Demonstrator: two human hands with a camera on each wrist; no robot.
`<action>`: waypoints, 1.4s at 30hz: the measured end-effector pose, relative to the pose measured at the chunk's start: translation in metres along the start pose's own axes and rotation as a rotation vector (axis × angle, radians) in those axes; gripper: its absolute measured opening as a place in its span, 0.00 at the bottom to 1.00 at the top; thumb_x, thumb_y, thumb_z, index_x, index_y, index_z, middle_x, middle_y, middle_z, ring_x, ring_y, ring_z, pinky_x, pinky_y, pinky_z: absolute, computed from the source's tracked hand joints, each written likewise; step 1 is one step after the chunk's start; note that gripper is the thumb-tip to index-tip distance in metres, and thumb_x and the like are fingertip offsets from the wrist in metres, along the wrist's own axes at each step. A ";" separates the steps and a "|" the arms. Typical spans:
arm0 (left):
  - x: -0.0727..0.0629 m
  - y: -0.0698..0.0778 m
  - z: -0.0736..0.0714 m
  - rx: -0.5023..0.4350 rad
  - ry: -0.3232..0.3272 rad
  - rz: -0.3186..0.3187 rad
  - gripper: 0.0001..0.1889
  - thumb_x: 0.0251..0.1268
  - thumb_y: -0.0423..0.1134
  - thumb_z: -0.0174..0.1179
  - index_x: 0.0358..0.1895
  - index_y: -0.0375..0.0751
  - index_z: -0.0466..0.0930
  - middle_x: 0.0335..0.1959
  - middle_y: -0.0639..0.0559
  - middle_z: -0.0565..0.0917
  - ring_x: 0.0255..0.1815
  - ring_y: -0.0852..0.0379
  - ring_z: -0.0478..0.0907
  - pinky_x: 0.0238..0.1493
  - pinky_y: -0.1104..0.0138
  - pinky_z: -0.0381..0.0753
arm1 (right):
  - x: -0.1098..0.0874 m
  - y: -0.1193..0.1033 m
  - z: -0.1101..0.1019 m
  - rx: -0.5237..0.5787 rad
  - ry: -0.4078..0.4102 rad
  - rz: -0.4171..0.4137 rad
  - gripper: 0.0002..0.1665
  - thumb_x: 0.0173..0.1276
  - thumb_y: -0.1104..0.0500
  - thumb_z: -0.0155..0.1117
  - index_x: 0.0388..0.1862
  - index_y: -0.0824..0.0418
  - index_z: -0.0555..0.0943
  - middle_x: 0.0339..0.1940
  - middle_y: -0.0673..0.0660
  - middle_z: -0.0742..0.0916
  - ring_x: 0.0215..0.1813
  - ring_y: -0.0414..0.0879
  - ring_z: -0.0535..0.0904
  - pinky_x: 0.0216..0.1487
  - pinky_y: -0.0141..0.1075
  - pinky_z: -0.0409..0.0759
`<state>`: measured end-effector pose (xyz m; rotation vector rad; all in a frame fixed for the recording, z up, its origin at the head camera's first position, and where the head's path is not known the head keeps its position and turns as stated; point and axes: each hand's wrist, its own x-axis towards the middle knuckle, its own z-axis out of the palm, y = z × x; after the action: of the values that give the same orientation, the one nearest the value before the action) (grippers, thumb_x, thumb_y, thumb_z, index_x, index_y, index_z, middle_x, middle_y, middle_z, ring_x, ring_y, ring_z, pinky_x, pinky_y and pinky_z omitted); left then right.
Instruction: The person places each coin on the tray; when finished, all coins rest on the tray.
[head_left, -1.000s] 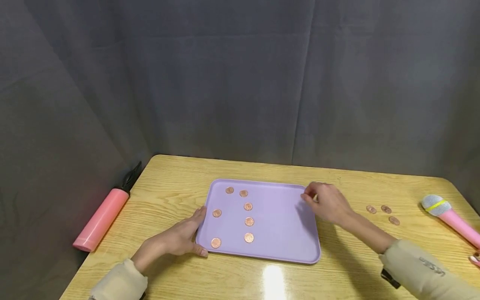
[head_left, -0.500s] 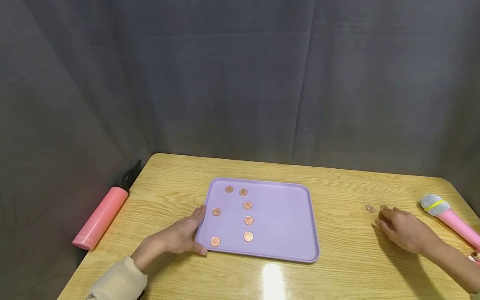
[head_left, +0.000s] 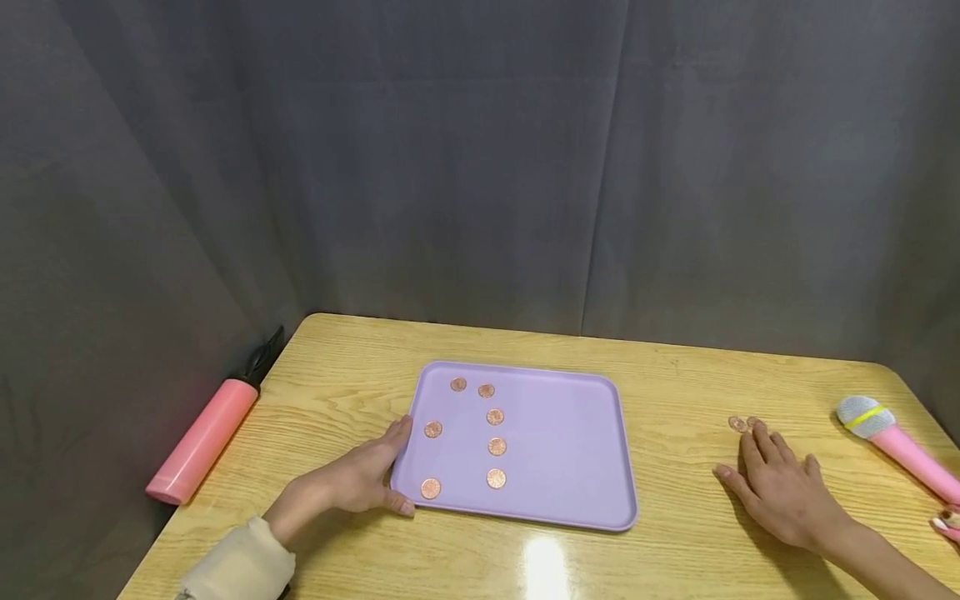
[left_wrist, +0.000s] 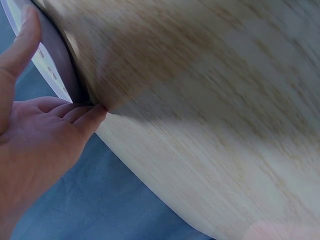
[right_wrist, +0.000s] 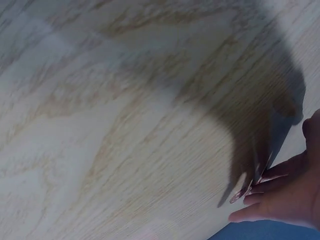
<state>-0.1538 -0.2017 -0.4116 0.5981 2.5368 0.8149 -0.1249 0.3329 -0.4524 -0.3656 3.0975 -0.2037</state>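
Observation:
My left hand (head_left: 363, 475) rests against the near left corner of a lilac tray (head_left: 566, 450), fingers along its left side and thumb at the front edge. The left wrist view shows the same hand (left_wrist: 45, 125) with its fingers extended beside the tray wall. On the tray lie several copper-coloured coins (head_left: 497, 446), all in its left half. To the right, my right hand (head_left: 791, 492) lies low over the table, fingers stretched onto a coin (head_left: 753, 422). Another coin (head_left: 737, 424) shows just beyond the fingertips. The right wrist view has a coin (right_wrist: 238, 195) by the fingertips.
A pink toy microphone (head_left: 892, 433) lies at the right. Below it, a small pink item (head_left: 948, 523) is cut off by the frame. A pink hand pump (head_left: 206, 437) lies at the table's left edge. Dark curtains (head_left: 450, 167) surround the wooden table (head_left: 675, 392).
My right hand has gone from the tray's far right corner to the coins on the right. Those coins sit closer together, one now out of sight. My left hand stays put.

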 end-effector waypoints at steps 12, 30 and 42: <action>0.000 -0.003 0.002 -0.001 -0.005 -0.005 0.61 0.47 0.44 0.75 0.75 0.24 0.38 0.76 0.29 0.42 0.77 0.38 0.40 0.75 0.47 0.45 | 0.009 -0.007 0.003 -0.061 0.184 -0.066 0.31 0.75 0.48 0.54 0.60 0.76 0.72 0.59 0.76 0.76 0.57 0.74 0.71 0.47 0.70 0.70; 0.000 -0.002 0.001 0.005 -0.010 0.011 0.61 0.48 0.44 0.75 0.74 0.23 0.38 0.76 0.29 0.42 0.77 0.37 0.41 0.75 0.48 0.45 | 0.017 0.037 -0.007 0.006 0.304 0.072 0.02 0.59 0.67 0.68 0.31 0.65 0.85 0.28 0.64 0.81 0.32 0.63 0.77 0.16 0.50 0.76; 0.000 -0.001 -0.001 0.010 -0.009 0.007 0.61 0.48 0.44 0.75 0.74 0.23 0.38 0.76 0.29 0.42 0.77 0.38 0.40 0.75 0.48 0.44 | 0.030 0.064 -0.026 0.128 0.112 0.106 0.12 0.63 0.58 0.70 0.30 0.68 0.83 0.26 0.58 0.85 0.28 0.53 0.80 0.22 0.46 0.78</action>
<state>-0.1543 -0.2031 -0.4112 0.6126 2.5340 0.8005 -0.1698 0.3909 -0.4352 -0.1926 3.1802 -0.4325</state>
